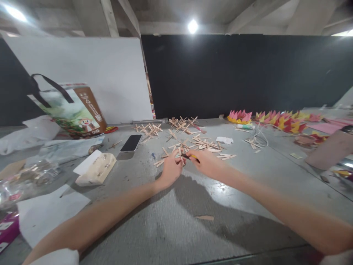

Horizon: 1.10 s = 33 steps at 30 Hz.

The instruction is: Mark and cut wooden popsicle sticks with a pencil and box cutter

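Note:
Both my arms reach forward over a grey table (171, 228). My left hand (171, 170) pinches thin wooden craft sticks (179, 151) at the near edge of a loose pile of sticks (201, 142). My right hand (207, 162) grips a small yellow and black tool (190, 156), its tip pointed left at the sticks in my left hand. The two hands nearly touch. Several crossed stick pieces (180, 124) lie farther back.
A black phone (131, 142) lies left of the sticks, with a cream box (96, 168) and a printed bag (72, 110) beyond. Paper sheets and plastic sit at the left. Pink and yellow folded paper shapes (271, 119) line the right back. One stick (204, 218) lies near me.

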{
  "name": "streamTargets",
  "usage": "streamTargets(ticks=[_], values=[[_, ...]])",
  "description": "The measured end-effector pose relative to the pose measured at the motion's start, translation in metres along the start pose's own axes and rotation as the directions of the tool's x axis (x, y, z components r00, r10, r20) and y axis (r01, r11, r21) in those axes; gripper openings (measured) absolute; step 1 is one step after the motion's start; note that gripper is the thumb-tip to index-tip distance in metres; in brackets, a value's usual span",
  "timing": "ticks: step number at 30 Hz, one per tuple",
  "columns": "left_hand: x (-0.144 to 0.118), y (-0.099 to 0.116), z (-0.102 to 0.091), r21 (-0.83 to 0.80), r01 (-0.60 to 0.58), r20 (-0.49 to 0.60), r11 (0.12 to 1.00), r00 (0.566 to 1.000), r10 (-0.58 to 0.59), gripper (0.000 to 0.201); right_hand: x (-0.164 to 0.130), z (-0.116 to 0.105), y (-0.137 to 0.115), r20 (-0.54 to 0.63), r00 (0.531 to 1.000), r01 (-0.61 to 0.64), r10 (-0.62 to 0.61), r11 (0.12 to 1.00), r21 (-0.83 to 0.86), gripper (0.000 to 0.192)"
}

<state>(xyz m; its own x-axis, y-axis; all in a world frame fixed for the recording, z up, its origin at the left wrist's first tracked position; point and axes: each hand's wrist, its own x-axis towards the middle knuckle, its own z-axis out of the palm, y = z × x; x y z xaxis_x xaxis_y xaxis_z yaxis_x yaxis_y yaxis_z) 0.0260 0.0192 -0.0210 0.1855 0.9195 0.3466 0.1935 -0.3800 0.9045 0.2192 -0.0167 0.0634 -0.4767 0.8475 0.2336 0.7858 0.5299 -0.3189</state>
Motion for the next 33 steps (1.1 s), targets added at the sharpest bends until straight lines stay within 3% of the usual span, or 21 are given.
streamTargets(ticks=[4,8,12,16,20,24,28,30,33], values=[[0.002,0.001,0.003,-0.034,0.041,0.002,0.999,0.999,-0.041,0.036,-0.016,0.021,-0.006,-0.010,0.994,-0.106,0.105,0.994,-0.026,0.042],[-0.001,0.002,0.003,-0.023,-0.019,0.061,1.000,0.998,0.020,0.025,-0.009,-0.003,-0.006,0.032,0.998,-0.050,0.050,0.999,-0.013,0.034],[-0.002,0.003,0.000,-0.048,-0.047,0.076,0.998,0.996,0.051,0.029,0.006,-0.021,-0.002,0.062,0.998,0.021,-0.022,1.000,0.015,0.032],[0.001,0.003,0.002,-0.077,0.069,0.035,0.995,0.997,-0.067,0.032,-0.007,0.014,0.002,-0.061,0.998,-0.019,0.020,0.999,0.029,0.036],[0.003,0.004,0.004,-0.040,0.060,0.004,0.997,0.998,-0.060,0.038,-0.023,0.041,0.005,-0.096,0.995,-0.031,0.032,0.999,0.012,0.044],[0.001,0.003,0.002,-0.073,0.057,0.019,0.996,0.998,-0.056,0.029,-0.009,0.016,0.006,-0.050,0.999,-0.002,0.003,1.000,0.008,0.037],[0.001,0.001,0.000,-0.104,0.037,0.045,0.994,0.998,-0.032,0.036,0.011,-0.011,0.007,0.034,0.998,0.046,-0.048,0.998,0.050,0.034],[0.002,0.001,-0.001,-0.108,0.058,0.029,0.992,0.998,-0.055,0.038,0.011,-0.004,0.006,0.010,0.999,0.041,-0.042,0.998,0.054,0.033],[0.003,0.003,0.000,-0.107,0.084,0.009,0.991,0.996,-0.084,0.036,-0.004,0.025,0.006,-0.060,0.998,-0.019,0.021,0.999,0.037,0.035]])
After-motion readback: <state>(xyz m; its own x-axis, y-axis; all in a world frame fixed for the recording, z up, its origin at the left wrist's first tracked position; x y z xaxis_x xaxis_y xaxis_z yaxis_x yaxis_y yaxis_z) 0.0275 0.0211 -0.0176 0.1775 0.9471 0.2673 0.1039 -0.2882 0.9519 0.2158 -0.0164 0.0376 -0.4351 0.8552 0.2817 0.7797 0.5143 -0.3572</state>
